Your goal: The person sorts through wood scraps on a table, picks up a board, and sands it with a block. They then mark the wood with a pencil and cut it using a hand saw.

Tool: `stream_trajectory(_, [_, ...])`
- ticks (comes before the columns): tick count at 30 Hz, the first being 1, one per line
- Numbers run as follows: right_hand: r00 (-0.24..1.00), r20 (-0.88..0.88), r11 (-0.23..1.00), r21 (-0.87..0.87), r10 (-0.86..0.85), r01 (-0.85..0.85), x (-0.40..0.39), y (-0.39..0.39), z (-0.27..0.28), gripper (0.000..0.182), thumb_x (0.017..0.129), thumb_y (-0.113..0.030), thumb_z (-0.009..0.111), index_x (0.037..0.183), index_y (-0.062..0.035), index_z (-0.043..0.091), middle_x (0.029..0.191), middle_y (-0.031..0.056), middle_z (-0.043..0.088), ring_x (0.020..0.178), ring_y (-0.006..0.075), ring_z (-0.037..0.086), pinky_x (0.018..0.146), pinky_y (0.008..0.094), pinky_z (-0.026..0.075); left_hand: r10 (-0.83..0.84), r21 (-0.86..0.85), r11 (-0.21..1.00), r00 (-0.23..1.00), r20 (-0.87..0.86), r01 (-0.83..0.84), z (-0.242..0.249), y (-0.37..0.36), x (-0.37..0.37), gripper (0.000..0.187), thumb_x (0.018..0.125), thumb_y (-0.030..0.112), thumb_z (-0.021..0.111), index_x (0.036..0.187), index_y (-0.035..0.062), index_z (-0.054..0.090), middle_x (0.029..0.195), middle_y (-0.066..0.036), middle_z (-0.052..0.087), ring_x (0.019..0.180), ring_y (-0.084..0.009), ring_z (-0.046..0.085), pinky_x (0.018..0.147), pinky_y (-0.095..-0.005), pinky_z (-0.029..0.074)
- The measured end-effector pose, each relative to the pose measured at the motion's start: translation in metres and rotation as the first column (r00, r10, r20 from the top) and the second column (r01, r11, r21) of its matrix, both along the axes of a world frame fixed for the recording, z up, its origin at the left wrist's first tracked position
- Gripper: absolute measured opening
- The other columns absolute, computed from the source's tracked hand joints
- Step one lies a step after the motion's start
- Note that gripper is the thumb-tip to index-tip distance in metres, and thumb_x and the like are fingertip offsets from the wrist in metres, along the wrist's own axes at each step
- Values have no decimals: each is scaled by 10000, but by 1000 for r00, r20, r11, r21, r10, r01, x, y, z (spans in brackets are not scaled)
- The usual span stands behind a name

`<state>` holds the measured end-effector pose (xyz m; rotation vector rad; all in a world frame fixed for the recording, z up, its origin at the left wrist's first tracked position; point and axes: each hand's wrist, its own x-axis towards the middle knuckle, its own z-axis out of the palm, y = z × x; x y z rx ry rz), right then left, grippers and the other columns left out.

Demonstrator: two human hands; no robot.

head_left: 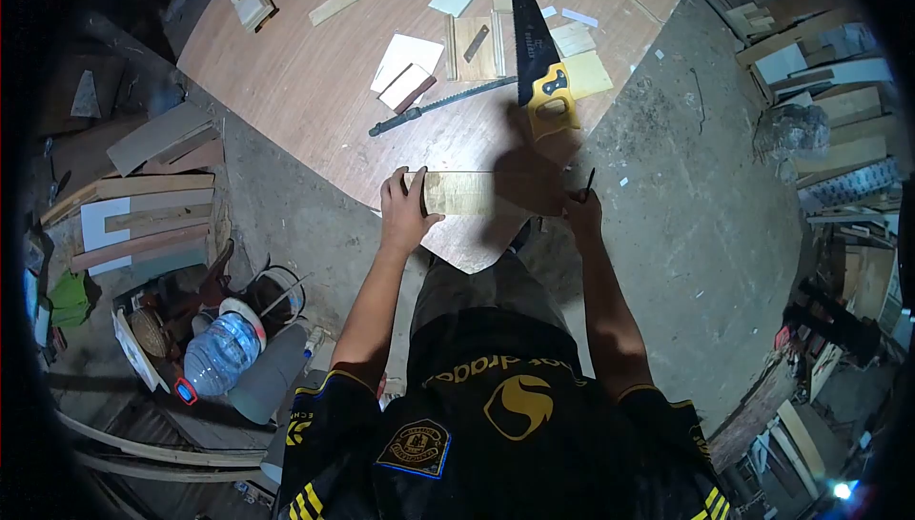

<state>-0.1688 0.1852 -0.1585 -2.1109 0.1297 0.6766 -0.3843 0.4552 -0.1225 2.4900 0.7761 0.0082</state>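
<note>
The pale rectangular wooden board (459,193) was pinned flat on the round brown plywood tabletop (315,91) by the left hand (404,212); a slim dark pencil (588,183) was gripped in the right hand (583,212). Firm pressure would have been needed for clean marking.

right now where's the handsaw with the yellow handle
In the head view the handsaw lies flat on the round wooden table, just beyond the right hand, its blade pointing away past the wood offcuts.

A round plywood table (315,91) stands on a dusty concrete floor (696,215); timber offcuts (143,205) pile along both dim sides.
</note>
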Motion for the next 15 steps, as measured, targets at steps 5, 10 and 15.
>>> stream_trajectory(5, [999,-19,996,79,-50,51,1,4,7,262,802,-153,722,828,-97,467,808,34,587,692,108,561,598,296,499,18,-21,1000,1000,-8,-18,1,-2,-3,1020,559,302,915,1439,139,425,1454,-219,328,1292,-434,355,1082,-517,346])
stream_trajectory(10, [998,-39,998,41,-53,54,4,8,0,270,805,-191,752,878,-61,528,816,24,579,705,105,553,613,291,484,165,-36,986,976,140,-161,-1,1,-13,910,663,376,866,1420,103,441,1463,-270,307,1315,-468,336,1091,-528,319])
stream_trajectory(15, [999,22,998,46,-35,34,0,7,-5,302,800,-213,767,930,-21,574,815,27,594,710,106,562,604,284,480,99,150,983,993,58,-107,19,-29,23,814,751,467,773,1392,81,455,1461,-310,301,1334,-471,305,1099,-569,254])
